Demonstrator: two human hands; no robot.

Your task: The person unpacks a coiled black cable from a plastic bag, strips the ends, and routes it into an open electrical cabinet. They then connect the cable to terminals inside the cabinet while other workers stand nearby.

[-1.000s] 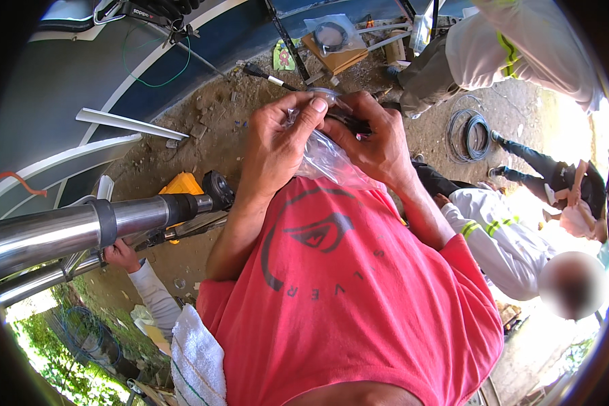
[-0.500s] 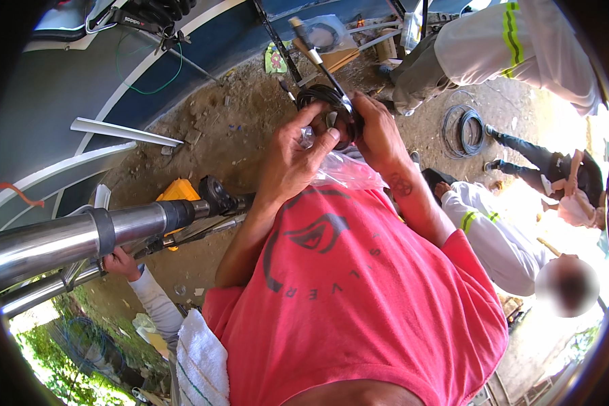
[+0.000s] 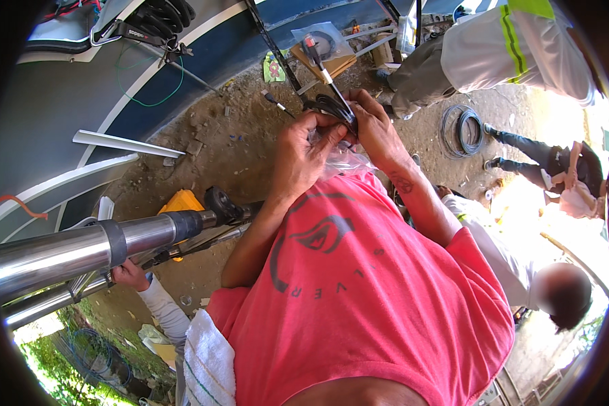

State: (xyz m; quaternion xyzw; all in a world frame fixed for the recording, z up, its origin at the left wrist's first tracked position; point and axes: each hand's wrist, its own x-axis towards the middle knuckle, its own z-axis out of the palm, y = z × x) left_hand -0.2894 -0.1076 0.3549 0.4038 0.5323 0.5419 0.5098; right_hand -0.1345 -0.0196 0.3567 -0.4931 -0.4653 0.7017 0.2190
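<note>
— Any shift since half a second ago?
— Swung toward five o'clock: the plug (image 3: 310, 44), now overlapping the ground bag (image 3: 330, 39) in view. Farther out at nine o'clock: the loose end (image 3: 272, 99).
— And the coil (image 3: 328, 107)?
— Between both hands, in front of the chest.
— Grip?
— Left hand (image 3: 303, 149): thumb and fingers closed, pinching the coil. Right hand (image 3: 377, 139): fingers curled round its three-o'clock side. Clear bag (image 3: 345, 161) just below, at six; pinched or merely resting, cannot tell.
— Any danger?
— Perhaps a sprung coil, from too loose a pinch on stiff turns. Possibly a snag, from film caught among them. Or a knocked plug, from a tail left swinging.
— Edges?
— Toward eight, the pole (image 3: 47, 250), running in behind the left forearm. Between two and three, a co-worker's leg (image 3: 418, 82). At three, well apart, the ground roll (image 3: 479, 132).
— Room?
— Widest between eight and nine, over littered soil (image 3: 230, 159); tightest at six, against the shirt (image 3: 379, 291).
</note>
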